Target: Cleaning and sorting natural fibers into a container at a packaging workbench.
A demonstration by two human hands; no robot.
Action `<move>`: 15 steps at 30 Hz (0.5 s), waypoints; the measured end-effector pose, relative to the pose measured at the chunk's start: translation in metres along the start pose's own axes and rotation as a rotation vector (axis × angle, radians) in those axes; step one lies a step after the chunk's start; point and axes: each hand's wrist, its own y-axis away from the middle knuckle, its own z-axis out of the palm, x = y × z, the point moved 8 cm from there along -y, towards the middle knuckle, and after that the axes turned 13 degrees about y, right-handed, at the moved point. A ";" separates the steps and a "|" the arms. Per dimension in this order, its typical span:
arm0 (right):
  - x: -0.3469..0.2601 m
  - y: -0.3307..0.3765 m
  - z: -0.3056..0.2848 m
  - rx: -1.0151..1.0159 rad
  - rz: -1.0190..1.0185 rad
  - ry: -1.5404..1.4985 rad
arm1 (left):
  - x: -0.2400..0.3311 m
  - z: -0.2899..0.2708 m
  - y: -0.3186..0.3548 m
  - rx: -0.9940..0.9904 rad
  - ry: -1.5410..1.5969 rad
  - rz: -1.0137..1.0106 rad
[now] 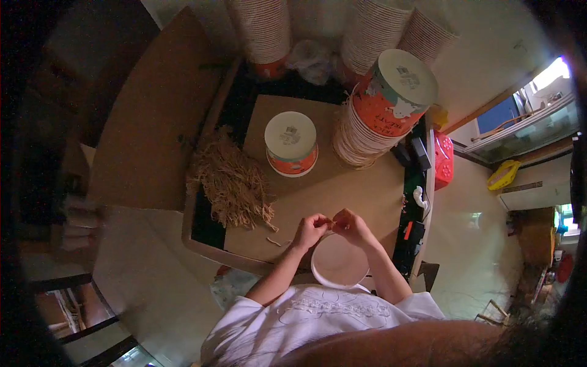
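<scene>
A white paper bucket (340,262) with its open mouth facing up rests against my lap at the table's near edge. Over its far rim my left hand (312,230) and my right hand (350,226) meet, fingers pinched closely together. Something small and brownish lies between the fingertips; I cannot make out what it is. To the left of the hands is a tangled heap of brown paper cords (235,180), with a loose cord piece (274,241) nearby. Beyond the hands an orange and green paper bucket (291,139) stands upside down on the brown cardboard sheet (342,192).
A leaning stack of upside-down buckets (391,104) with cords around it stands at the far right. Tall bucket stacks (263,30) line the back by the wall. Small dark boxes (417,153), a white crumpled tissue (419,197) and a red stool (444,160) are rightward.
</scene>
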 end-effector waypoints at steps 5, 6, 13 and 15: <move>0.027 0.001 -0.005 -0.039 0.046 -0.016 | 0.004 0.009 0.003 0.002 0.006 -0.016; 0.028 0.001 -0.006 -0.040 0.046 -0.014 | 0.003 0.008 0.003 0.004 0.007 -0.016; 0.020 0.003 -0.004 -0.063 0.142 0.180 | -0.010 0.003 0.004 -0.041 0.107 -0.074; 0.021 0.002 -0.002 -0.073 0.143 0.236 | -0.010 0.003 0.004 -0.051 0.142 -0.078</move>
